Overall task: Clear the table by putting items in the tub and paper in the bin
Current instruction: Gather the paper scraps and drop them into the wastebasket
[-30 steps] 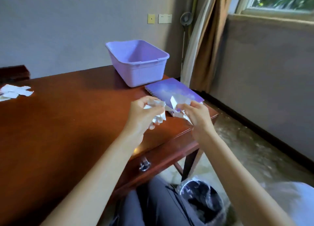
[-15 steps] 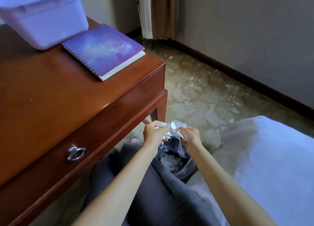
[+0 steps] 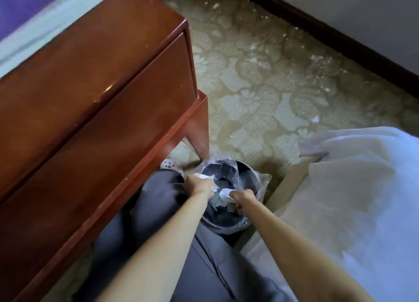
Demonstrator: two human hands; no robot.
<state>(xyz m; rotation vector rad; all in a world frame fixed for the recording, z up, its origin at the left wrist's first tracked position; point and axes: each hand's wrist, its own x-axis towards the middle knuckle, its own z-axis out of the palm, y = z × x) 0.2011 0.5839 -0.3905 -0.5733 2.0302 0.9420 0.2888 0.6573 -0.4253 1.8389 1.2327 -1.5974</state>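
Over the bin (image 3: 248, 173), left hand (image 3: 198, 184) with fingers curled tight round white paper scraps (image 3: 205, 177). Just beside it, right hand (image 3: 241, 198) pinching another paper piece (image 3: 224, 192) above the bin too. Bin on the floor, near the table (image 3: 90, 86) leg, more scraps inside.

Both hands, left hand (image 3: 197, 185) and right hand (image 3: 240, 198), clutching paper scraps (image 3: 224, 192) over bin (image 3: 247, 172)
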